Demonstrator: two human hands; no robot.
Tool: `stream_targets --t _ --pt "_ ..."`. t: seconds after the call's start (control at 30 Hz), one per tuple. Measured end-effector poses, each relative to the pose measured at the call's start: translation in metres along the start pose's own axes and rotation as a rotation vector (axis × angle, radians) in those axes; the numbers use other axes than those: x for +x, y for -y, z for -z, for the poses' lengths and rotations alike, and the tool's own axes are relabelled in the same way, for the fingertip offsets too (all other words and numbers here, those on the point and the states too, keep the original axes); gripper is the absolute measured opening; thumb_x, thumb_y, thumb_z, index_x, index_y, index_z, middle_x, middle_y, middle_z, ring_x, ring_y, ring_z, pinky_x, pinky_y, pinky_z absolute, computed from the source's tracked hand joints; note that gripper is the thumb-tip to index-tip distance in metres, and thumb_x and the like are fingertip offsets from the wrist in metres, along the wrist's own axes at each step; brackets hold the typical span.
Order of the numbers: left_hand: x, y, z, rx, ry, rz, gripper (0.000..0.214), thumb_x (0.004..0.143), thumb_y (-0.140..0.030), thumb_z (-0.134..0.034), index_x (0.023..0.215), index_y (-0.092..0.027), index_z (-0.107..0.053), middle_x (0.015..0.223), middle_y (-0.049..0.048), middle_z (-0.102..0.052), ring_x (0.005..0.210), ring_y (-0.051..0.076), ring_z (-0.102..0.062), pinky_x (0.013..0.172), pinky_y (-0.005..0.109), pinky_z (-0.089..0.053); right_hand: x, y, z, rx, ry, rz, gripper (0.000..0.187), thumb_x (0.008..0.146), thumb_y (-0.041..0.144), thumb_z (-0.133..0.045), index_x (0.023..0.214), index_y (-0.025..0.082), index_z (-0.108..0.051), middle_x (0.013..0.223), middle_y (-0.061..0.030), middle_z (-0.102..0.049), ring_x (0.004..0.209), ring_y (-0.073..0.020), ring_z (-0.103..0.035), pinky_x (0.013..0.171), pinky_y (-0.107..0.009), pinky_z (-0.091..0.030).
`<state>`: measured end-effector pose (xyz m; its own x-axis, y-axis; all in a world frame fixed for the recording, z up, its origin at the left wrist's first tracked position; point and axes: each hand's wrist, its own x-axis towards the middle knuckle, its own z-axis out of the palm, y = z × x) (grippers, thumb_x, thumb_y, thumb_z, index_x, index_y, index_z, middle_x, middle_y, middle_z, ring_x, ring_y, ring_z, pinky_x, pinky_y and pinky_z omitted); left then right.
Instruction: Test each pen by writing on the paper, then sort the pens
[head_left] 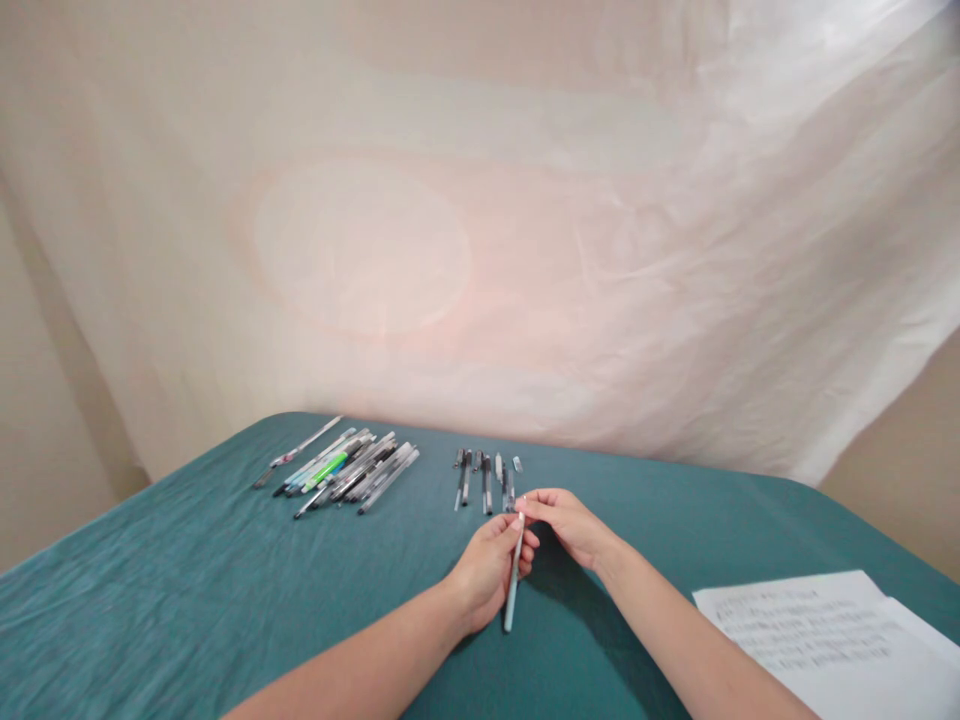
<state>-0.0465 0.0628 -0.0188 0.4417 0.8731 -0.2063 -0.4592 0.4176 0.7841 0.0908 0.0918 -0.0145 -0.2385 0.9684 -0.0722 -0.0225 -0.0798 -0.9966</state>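
Note:
A slim pale blue-white pen point(512, 590) slants in my left hand point(491, 565), which is closed around its upper part. Its lower end points toward me, above the green cloth. At the top end of the pen, my right hand point(566, 522) pinches with thumb and forefinger; the small part between those fingertips is mostly hidden. Just beyond both hands lie several dark and clear pen parts point(487, 487) in short rows, with small caps point(478, 460) at their far ends. A little clear piece point(517, 464) rests to the right of them.
On the left of the green-covered table point(225, 600) lies a heap of pens point(375, 475), among them a bright green one point(326, 470). Handwritten paper sheets point(810, 640) lie at the right front. A pale hanging sheet point(480, 250) closes off the back.

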Motion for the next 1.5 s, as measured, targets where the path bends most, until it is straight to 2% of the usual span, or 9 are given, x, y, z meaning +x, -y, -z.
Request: stream_targets --t 0.13,0.23,0.4,0.63,0.83,1.17,1.27,1.4,1.5 --pt "-0.001 -0.001 -0.001 -0.003 0.009 0.007 0.010 0.085 -0.020 -0.045 0.084 -0.012 -0.051 0.065 -0.0003 -0.053 0.049 0.003 -0.044 0.049 0.015 -0.033 0.002 0.000 0.004 0.092 0.052 -0.008 0.031 0.063 0.039 -0.068 0.077 0.012 -0.066 0.062 -0.0025 -0.062 0.057 -0.0118 -0.053 0.060 -0.025 -0.037" --pt "-0.002 -0.002 -0.001 -0.004 0.011 0.009 0.010 0.085 -0.020 -0.045 0.086 -0.012 -0.051 0.065 -0.0002 -0.053 0.049 0.003 -0.044 0.049 0.015 -0.033 0.007 -0.002 0.008 0.120 0.012 0.010 0.032 0.063 0.039 -0.067 0.082 0.013 -0.067 0.069 -0.0041 -0.064 0.060 -0.0118 -0.054 0.063 -0.025 -0.040" --pt "-0.002 -0.001 0.001 -0.003 0.009 0.016 0.011 0.084 -0.020 -0.044 0.088 -0.012 -0.051 0.066 0.0005 -0.053 0.050 0.004 -0.045 0.049 0.016 -0.033 0.019 -0.005 0.020 -0.211 -0.232 0.108 0.038 0.072 0.042 -0.055 0.095 0.014 -0.066 0.078 -0.0060 -0.066 0.066 -0.0139 -0.058 0.065 -0.027 -0.044" --pt "0.000 0.000 0.002 -0.020 0.004 0.036 0.009 0.084 -0.020 -0.045 0.087 -0.013 -0.051 0.065 0.0001 -0.052 0.049 0.005 -0.044 0.049 0.016 -0.032 0.051 -0.008 0.038 -0.543 -0.342 0.192 0.023 0.066 0.029 -0.058 0.080 0.015 -0.070 0.069 -0.0053 -0.067 0.066 -0.0190 -0.058 0.066 -0.029 -0.042" --pt "-0.002 -0.002 0.001 -0.027 -0.001 0.037 0.009 0.084 -0.019 -0.044 0.086 -0.012 -0.050 0.064 0.0003 -0.052 0.049 0.005 -0.044 0.049 0.016 -0.032 0.070 -0.017 0.036 -0.731 -0.471 0.265 0.015 0.067 0.025 -0.055 0.076 0.018 -0.065 0.072 -0.0046 -0.065 0.067 -0.0178 -0.058 0.068 -0.029 -0.041" --pt "-0.002 -0.001 0.001 -0.001 -0.011 0.034 0.010 0.085 -0.018 -0.042 0.088 -0.012 -0.049 0.065 0.0007 -0.053 0.049 0.005 -0.044 0.049 0.017 -0.032 0.073 -0.031 0.029 -0.841 -0.494 0.330 0.013 0.069 0.027 -0.055 0.068 0.018 -0.063 0.078 -0.0064 -0.061 0.067 -0.0167 -0.055 0.070 -0.030 -0.041" --pt "-0.002 -0.002 0.000 -0.008 -0.012 0.036 0.010 0.085 -0.018 -0.042 0.088 -0.012 -0.049 0.064 0.0005 -0.052 0.049 0.005 -0.044 0.049 0.017 -0.031 0.073 -0.033 0.032 -0.827 -0.496 0.321 0.015 0.066 0.027 -0.058 0.076 0.017 -0.063 0.080 -0.0060 -0.062 0.067 -0.0162 -0.055 0.069 -0.030 -0.043" --pt "-0.002 -0.002 -0.001 -0.016 -0.016 0.044 0.009 0.084 -0.018 -0.043 0.087 -0.013 -0.050 0.064 0.0002 -0.052 0.049 0.005 -0.044 0.049 0.017 -0.031 0.071 -0.035 0.035 -0.801 -0.482 0.314 0.030 0.065 0.024 -0.060 0.094 0.017 -0.060 0.082 -0.0047 -0.064 0.074 -0.0168 -0.058 0.073 -0.030 -0.043" --pt "-0.002 -0.002 -0.001 -0.017 -0.014 0.044 0.009 0.084 -0.018 -0.043 0.086 -0.013 -0.050 0.064 0.0002 -0.052 0.049 0.005 -0.044 0.050 0.017 -0.031 0.070 -0.036 0.036 -0.793 -0.470 0.312 0.031 0.066 0.021 -0.058 0.097 0.018 -0.059 0.085 -0.0053 -0.066 0.080 -0.0175 -0.059 0.078 -0.032 -0.043"
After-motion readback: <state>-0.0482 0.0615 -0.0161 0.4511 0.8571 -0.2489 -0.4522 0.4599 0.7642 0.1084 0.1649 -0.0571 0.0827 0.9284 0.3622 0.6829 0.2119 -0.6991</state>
